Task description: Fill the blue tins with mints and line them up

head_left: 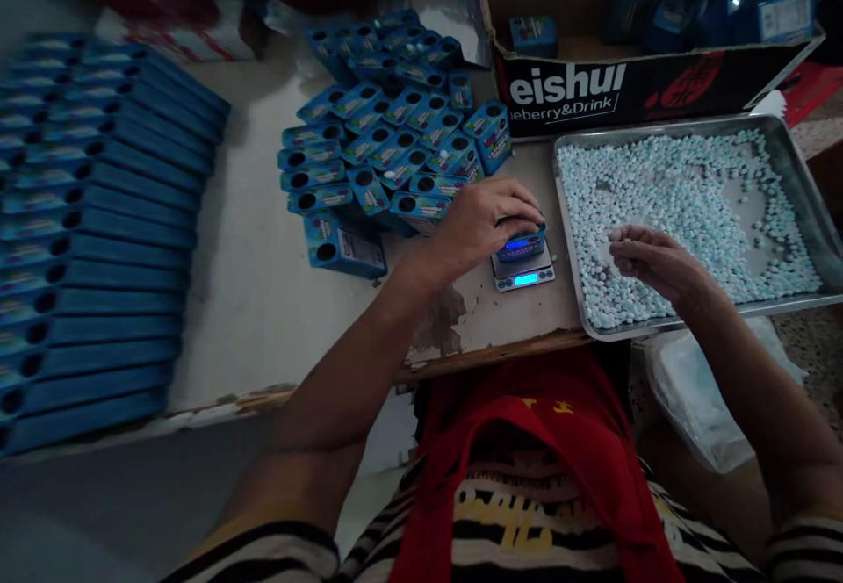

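Note:
My left hand [487,214] curls its fingers over the top of a small blue box [522,248]. That box rests on a pocket digital scale [525,279], whose display glows blue; I cannot read its figures. Over the metal tray [572,241] my right hand [649,258] has thumb and fingertips pinched together, and what lies between them is too small to make out. Pale blue and white candy-like pellets [685,188] cover most of the tray's bottom, thinner toward its right side.
Many upright blue boxes [395,126] with round holes crowd the table behind my left hand. Long rows of similar boxes [118,258] fill the left side. An open carton [632,96] with more blue boxes stands behind the tray. A clear plastic bag [704,390] sits below the tray.

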The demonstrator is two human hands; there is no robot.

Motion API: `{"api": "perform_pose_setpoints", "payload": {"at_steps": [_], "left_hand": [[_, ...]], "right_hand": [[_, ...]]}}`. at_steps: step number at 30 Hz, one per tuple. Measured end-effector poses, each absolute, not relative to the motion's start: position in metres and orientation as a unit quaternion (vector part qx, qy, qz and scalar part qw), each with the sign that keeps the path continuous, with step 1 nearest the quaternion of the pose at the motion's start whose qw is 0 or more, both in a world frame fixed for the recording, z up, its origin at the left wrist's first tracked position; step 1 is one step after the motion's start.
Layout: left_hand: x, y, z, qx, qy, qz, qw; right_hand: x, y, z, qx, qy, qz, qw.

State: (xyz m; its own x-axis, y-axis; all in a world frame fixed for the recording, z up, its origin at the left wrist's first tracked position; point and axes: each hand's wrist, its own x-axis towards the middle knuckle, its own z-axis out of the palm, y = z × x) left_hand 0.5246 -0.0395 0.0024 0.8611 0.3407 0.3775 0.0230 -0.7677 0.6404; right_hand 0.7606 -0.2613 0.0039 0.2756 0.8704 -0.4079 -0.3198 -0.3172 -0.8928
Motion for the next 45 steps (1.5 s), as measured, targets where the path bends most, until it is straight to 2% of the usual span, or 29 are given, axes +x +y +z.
{"api": "perform_pose_setpoints", "payload": {"at_steps": [6,10,14,18,26,30,36,40,45], "left_hand": [[0.509,-0.052,-0.004,0.88,0.114,0.279,0.368],[0.498,-0.055,-0.003,0.875,0.084,0.286,0.382],[0.471,-0.053,-0.007,0.827,0.179,0.394,0.358],[0.441,-0.05,-0.015,0.771,0.252,0.467,0.352],[0.412,-0.056,-0.015,0.822,0.228,0.435,0.287],[0.406,-0.057,-0.012,0.834,0.226,0.429,0.264],[0.398,-0.056,-0.014,0.833,0.237,0.43,0.256],[0.401,-0.055,-0.01,0.842,0.21,0.447,0.219],[0.418,-0.061,0.006,0.851,0.216,0.443,0.182]], "right_hand": [[0.737,-0.213,0.04,-0.572,-0.394,0.556,0.456],[0.725,-0.184,0.065,-0.629,-0.554,0.418,0.35],[0.716,-0.17,0.086,-0.642,-0.672,0.278,0.242],[0.708,-0.158,0.094,-0.64,-0.708,0.241,0.176],[0.69,-0.145,0.108,-0.627,-0.765,0.141,-0.05],[0.685,-0.144,0.112,-0.636,-0.76,0.121,-0.051],[0.723,-0.176,0.108,-0.71,-0.699,0.048,0.073],[0.765,-0.237,0.07,-0.764,-0.638,0.08,0.047],[0.775,-0.308,0.012,-0.689,-0.714,0.115,0.042]]}}
